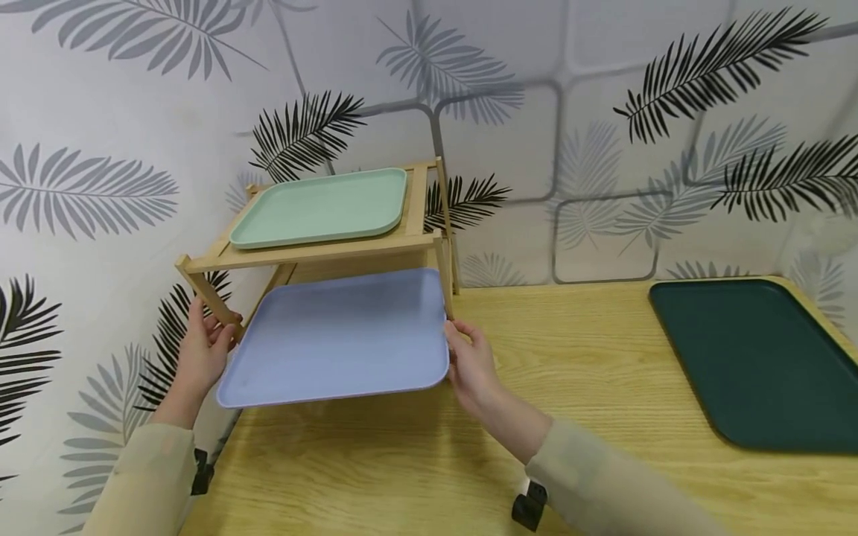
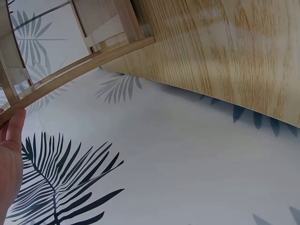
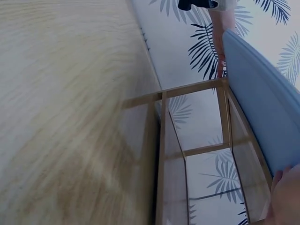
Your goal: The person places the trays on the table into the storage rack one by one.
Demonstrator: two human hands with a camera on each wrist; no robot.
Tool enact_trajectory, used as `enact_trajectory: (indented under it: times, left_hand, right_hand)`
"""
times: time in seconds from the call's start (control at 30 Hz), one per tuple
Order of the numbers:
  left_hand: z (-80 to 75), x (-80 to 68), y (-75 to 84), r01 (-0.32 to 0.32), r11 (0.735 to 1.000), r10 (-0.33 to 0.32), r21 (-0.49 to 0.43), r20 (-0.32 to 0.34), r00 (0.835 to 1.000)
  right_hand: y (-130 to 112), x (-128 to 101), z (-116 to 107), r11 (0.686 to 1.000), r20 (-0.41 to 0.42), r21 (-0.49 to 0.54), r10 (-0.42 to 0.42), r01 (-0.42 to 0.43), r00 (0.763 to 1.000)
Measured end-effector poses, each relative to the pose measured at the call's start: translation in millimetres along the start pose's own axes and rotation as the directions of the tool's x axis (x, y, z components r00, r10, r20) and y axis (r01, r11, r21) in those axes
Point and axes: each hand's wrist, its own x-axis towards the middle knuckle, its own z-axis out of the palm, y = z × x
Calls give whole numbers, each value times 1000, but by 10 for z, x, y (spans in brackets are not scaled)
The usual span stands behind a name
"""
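Sleeves and two black wrist mounts sit nearest, and beyond them both hands hold the blue tray (image 1: 338, 339) by its short edges: the left hand (image 1: 201, 353) curls round the left edge close beside the rack's near-left leg, the right hand (image 1: 469, 361) pinches the right edge just by the near-right leg. That tray hangs level between the legs of the wooden rack (image 1: 322, 253), half under the top shelf and half jutting toward the person, above the table (image 1: 536, 357); whether its far end rests on anything I cannot tell. On the top shelf lies a green tray (image 1: 322, 205), and far right on the table lies a dark tray (image 1: 764, 365), well apart. Risks as I judge them: the blue tray fills nearly the whole gap between the legs, so a slight twist could knock a leg and shift the light rack, perhaps sliding the green tray off. Fingers beside the legs could get pinched. The rack also stands at the table's left edge, near the wall, so a hard push might tip it over.
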Motion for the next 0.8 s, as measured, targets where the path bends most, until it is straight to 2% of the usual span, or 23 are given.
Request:
enact_trajectory:
  times: [0.13, 0.27, 0.37, 0.53, 0.6, 0.67, 0.8]
  left_hand:
    - [10, -2, -3, 0, 1000, 1, 12, -11, 1000]
    - [14, -3, 3, 4, 1000, -4, 19, -11, 1000]
    - [15, -7, 14, 9, 1000, -9, 23, -6, 1000]
    - [17, -19, 21, 17, 1000, -17, 17, -6, 1000]
    - [17, -23, 20, 15, 1000, -15, 21, -8, 1000]
    - [16, -23, 20, 9, 1000, -9, 26, -12, 1000]
    - [15, -16, 18, 3, 1000, -2, 22, -14, 1000]
  right_hand:
    - [20, -42, -36, 997, 98, 69, -26, 19, 995]
    - [17, -88, -102, 997, 235, 71, -40, 24, 971]
    - [-3, -122, -180, 999, 374, 9, -34, 33, 927]
    - [-29, -146, -315, 988, 573, -110, -24, 106, 819]
    - [-29, -145, -356, 981, 610, -139, -20, 132, 793]
    - [-22, -141, -386, 974, 626, -167, -17, 155, 780]
    - [8, -130, -420, 953, 621, -209, -45, 220, 783]
